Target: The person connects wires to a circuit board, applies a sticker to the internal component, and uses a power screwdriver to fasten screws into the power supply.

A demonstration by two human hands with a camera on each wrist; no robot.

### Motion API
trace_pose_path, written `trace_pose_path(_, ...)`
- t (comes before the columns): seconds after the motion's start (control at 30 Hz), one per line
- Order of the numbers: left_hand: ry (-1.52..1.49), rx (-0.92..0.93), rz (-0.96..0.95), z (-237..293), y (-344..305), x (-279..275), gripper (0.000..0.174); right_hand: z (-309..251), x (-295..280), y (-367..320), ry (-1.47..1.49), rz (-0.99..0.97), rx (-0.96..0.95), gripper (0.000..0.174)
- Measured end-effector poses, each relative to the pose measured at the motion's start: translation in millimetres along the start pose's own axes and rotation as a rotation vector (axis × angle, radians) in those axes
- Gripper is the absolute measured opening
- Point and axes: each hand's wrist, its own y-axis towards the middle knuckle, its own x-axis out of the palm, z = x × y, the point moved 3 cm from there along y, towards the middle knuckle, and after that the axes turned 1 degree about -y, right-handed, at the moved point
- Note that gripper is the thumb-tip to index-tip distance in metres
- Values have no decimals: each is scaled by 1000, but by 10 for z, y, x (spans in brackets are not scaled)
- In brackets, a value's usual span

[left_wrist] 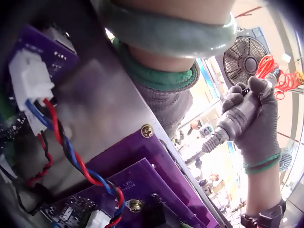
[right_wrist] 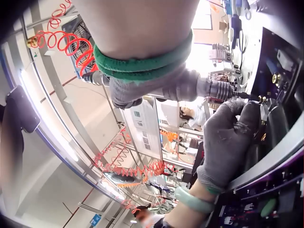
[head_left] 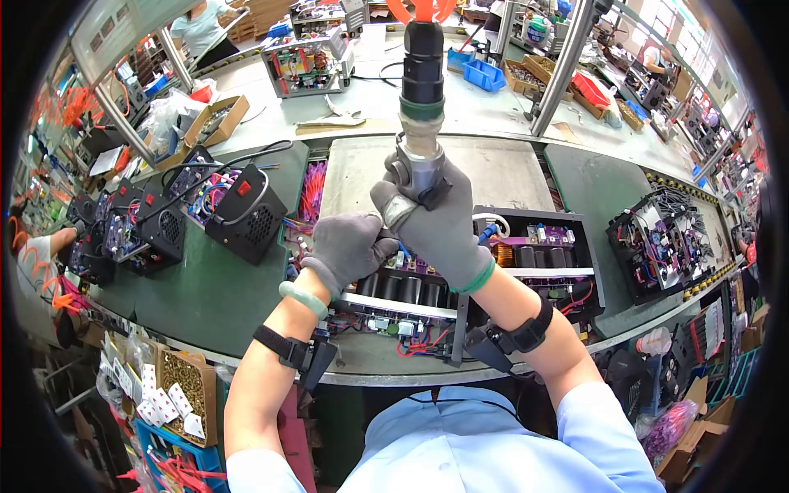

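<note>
My gloved right hand (head_left: 444, 218) grips a power screwdriver (right_wrist: 183, 88) around its body. The tool's bit (right_wrist: 244, 95) points at brass-coloured fasteners (right_wrist: 262, 99) inside an open black chassis (head_left: 459, 329). Close beside the bit is my gloved left hand (right_wrist: 228, 142), its fingers bent and fingertips right at the fasteners; I cannot tell whether they pinch anything. Black capacitors (head_left: 411, 289), purple circuit boards (left_wrist: 156, 180) and white metal rails (head_left: 538, 272) fill the chassis. A twisted red, blue and black cable (left_wrist: 80, 164) runs from a white connector (left_wrist: 31, 80).
Black electronic units (head_left: 246, 214) stand on the green bench (head_left: 193, 292) at left, and another wired unit (head_left: 662, 242) sits at right. Behind are a white table (head_left: 378, 111) and blue bins (head_left: 485, 76). A box of small brass parts (head_left: 187, 378) is below left.
</note>
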Motion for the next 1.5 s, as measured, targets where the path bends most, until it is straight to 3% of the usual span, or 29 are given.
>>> trace_pose_path(0.2,-7,-27,-22,13,16,-52,41,16,-1,30,-39,16,-98,26)
trace_pose_path(0.23,-8,-29,-23,2,19,-36,41,8,-9,48,-40,13,-97,26)
trace_pose_path(0.3,16,-32,-39,-15,22,5,45,26,-29,66,-55,11,90,21)
trace_pose_path(0.47,-10,-75,-46,-20,62,-14,47,42,2,42,-116,44,9,19)
trace_pose_path(0.53,-10,-122,-67,-19,64,-60,48,73,-4,-57,-21,17,-77,23)
trace_pose_path(0.6,17,-166,-101,25,71,-135,48,61,-59,-96,90,-44,-15,24)
trace_pose_path(0.67,24,-222,-188,3,104,-26,49,63,-114,-120,233,-267,48,24)
trace_pose_path(0.77,-21,-348,-194,47,27,-91,48,-4,-79,-31,155,-228,39,25)
trace_pose_path(0.8,-273,-432,-17,-84,-25,-6,38,-43,-68,22,65,-167,36,25)
trace_pose_path(0.87,-786,-564,345,-366,-153,93,21,-263,-42,54,226,-108,3,23)
trace_pose_path(0.93,-1725,-938,323,-363,-515,-168,23,-609,-75,-18,400,-113,-48,23)
trace_pose_path(1.0,-1971,-1013,485,-98,-782,-358,25,-926,-211,-268,588,-209,80,29)
trace_pose_path(1.07,-2004,-886,336,369,-980,-561,24,-926,-376,-610,871,-336,68,46)
trace_pose_path(1.1,-1981,-940,246,638,-1023,-609,25,-867,-495,-743,849,-402,-72,54)
trace_pose_path(1.13,-1956,-995,157,884,-1034,-576,26,-888,-576,-888,831,-298,-78,54)
trace_pose_path(1.2,-2048,-906,-22,1241,-1003,-385,28,-835,-764,-1007,769,-228,-305,49)
trace_pose_path(1.3,-2246,-747,-217,1577,-832,-207,40,-856,-1088,-1120,826,-191,-341,47)
trace_pose_path(1.43,-2213,-760,-241,1811,-630,-48,38,-920,-1413,-1297,592,-7,-498,53)
trace_pose_path(1.5,-2295,-744,-255,1908,-547,-2,38,-963,-1446,-1341,565,59,-490,54)
